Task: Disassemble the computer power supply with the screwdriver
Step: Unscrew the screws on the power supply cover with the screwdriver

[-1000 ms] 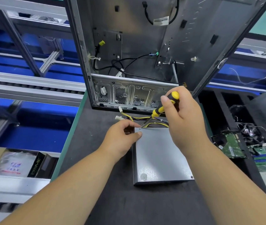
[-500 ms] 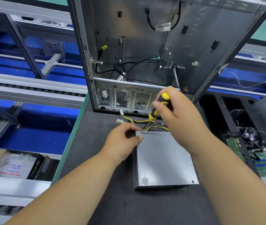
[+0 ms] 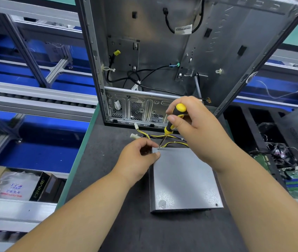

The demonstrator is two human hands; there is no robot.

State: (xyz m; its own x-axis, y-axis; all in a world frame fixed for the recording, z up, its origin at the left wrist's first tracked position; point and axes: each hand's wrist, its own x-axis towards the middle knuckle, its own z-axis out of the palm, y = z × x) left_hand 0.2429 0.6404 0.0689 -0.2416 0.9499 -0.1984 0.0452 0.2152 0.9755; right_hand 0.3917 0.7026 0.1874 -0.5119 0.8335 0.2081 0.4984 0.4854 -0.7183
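- Flat grey metal power supply (image 3: 182, 179): on dark table (image 3: 108, 142), near its green left edge
- Left hand (image 3: 137, 159): fingers curled on the supply's far-left corner
- Right hand (image 3: 195, 128): gripping yellow-black screwdriver (image 3: 171, 124), tip at that corner

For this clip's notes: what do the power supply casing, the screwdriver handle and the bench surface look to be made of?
Power supply casing: sheet metal, matte grey, with folded edges and speckled shine near the front corners.
Screwdriver handle, gripped by the right hand: probably moulded plastic or rubber, yellow and black.
Bench surface: dark matte mat, possibly rubber; it shows no glare.
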